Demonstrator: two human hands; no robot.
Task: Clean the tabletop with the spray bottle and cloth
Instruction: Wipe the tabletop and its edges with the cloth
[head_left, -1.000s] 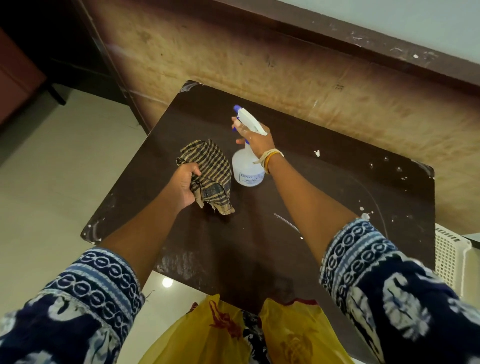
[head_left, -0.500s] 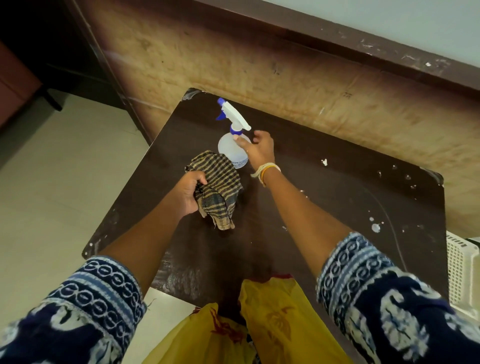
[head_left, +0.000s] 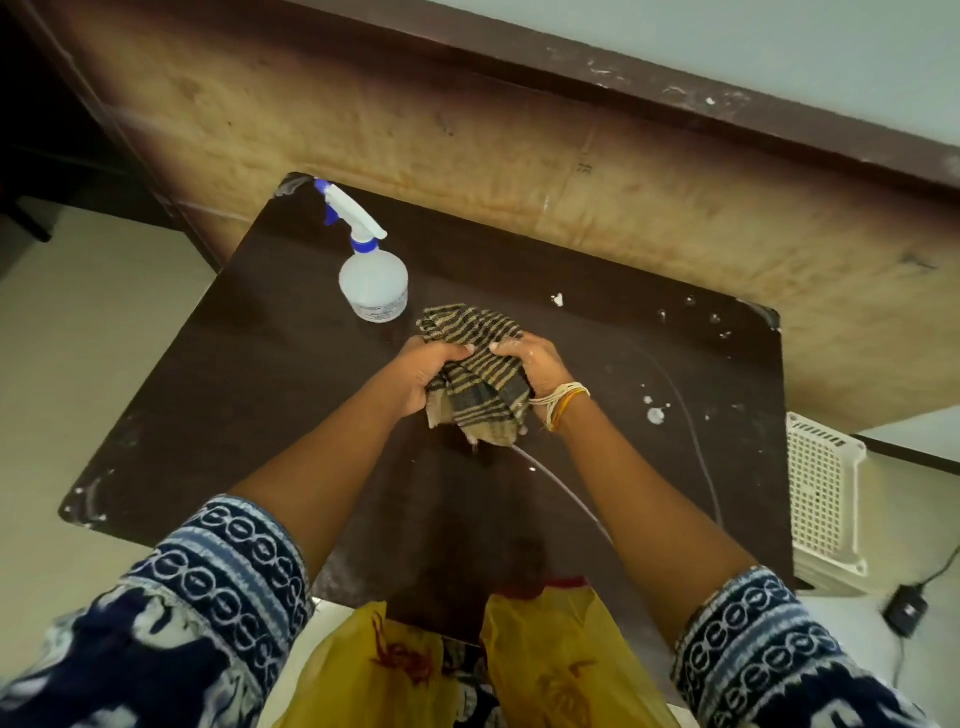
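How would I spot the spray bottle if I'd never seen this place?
Find the dark brown tabletop set against the tan wall. Near its far left corner, beyond the striped cloth, stands the spray bottle. It is the only upright thing there: a round, clear body with a white trigger head and blue nozzle and collar.

The spray bottle (head_left: 373, 280) bears a label, print too small to read.
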